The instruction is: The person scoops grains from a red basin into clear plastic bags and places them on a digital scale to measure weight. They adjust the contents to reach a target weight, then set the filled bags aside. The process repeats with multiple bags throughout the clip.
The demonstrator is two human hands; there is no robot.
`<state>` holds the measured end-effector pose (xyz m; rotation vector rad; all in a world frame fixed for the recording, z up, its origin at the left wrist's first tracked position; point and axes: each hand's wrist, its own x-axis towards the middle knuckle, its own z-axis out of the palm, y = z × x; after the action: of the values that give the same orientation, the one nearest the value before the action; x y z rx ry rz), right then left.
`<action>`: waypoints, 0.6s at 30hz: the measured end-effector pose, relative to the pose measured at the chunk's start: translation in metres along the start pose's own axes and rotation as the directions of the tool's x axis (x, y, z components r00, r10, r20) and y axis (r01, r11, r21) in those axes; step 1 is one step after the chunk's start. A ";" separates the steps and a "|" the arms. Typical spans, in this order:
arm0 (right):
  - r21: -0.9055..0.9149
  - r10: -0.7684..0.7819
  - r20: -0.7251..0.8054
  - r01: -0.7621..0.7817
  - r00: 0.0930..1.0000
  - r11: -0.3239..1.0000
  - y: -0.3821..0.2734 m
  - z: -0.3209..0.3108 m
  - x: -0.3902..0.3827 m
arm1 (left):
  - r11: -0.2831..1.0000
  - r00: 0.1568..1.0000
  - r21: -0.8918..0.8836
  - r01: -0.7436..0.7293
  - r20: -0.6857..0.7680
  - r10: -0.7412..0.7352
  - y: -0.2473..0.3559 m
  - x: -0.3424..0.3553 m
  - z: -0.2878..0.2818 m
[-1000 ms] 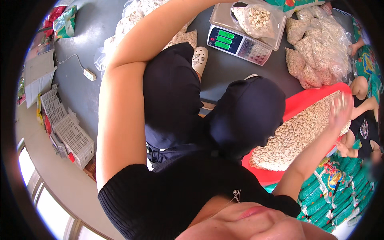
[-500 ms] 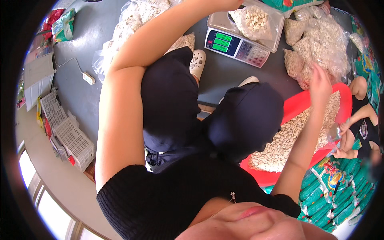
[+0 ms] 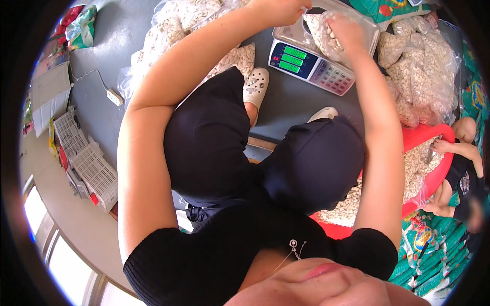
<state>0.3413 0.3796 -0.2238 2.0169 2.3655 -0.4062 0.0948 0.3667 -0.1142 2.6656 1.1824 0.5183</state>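
A clear plastic bag [image 3: 322, 33] of pale nuts that look like pistachios rests on the steel pan of a digital scale [image 3: 311, 66] in front of my feet. My left hand [image 3: 280, 10] reaches the far side of the scale, its fingers pinched at the edge of the bag. At the bag's mouth is my right hand [image 3: 349, 34], fingers bent together against the nuts; whatever they hold is hidden. Green digits are lit on the scale. To my right, a red tub [image 3: 446, 133] holds loose nuts [image 3: 416, 168], partly covered by my right forearm.
Filled clear bags of nuts [image 3: 426, 66] lie right of the scale, with more bags [image 3: 176, 30] at the left. Another person's hand [image 3: 443, 146] holds a scoop-like tool in the tub. Green packages [image 3: 434, 255] are stacked at right. White crates [image 3: 94, 171] and a power strip [image 3: 113, 97] are left.
My right hand has moved from over the red tub up to the bag on the scale. The scale's top reading has changed. The other person's hand has shifted farther over the tub.
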 end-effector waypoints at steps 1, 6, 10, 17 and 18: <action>-0.010 -0.036 -0.017 0.035 0.999 0.999 0.004 -0.007 0.000 | 1.000 1.000 -0.006 -0.012 -0.013 0.012 0.000 0.000 -0.001; 0.196 0.118 -0.131 -0.091 0.984 0.976 0.036 -0.013 0.007 | 0.975 0.991 0.202 0.093 -0.111 -0.072 0.035 0.004 -0.028; 0.232 0.134 -0.198 -0.087 0.971 0.969 0.044 -0.034 -0.003 | 0.957 0.985 0.281 0.073 -0.168 -0.025 0.049 0.003 -0.044; 0.951 0.221 0.262 -0.291 0.939 0.108 0.012 -0.120 -0.108 | 0.973 0.996 0.230 0.037 -0.090 -0.017 0.057 -0.003 -0.069; 0.961 0.184 0.264 -0.274 0.947 0.036 0.013 -0.126 -0.125 | 0.974 0.995 0.225 0.029 -0.098 -0.007 0.055 -0.006 -0.070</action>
<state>0.3958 0.2853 -0.0831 2.4774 1.5031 -2.6622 0.1021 0.3271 -0.0339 2.8445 1.3674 0.5449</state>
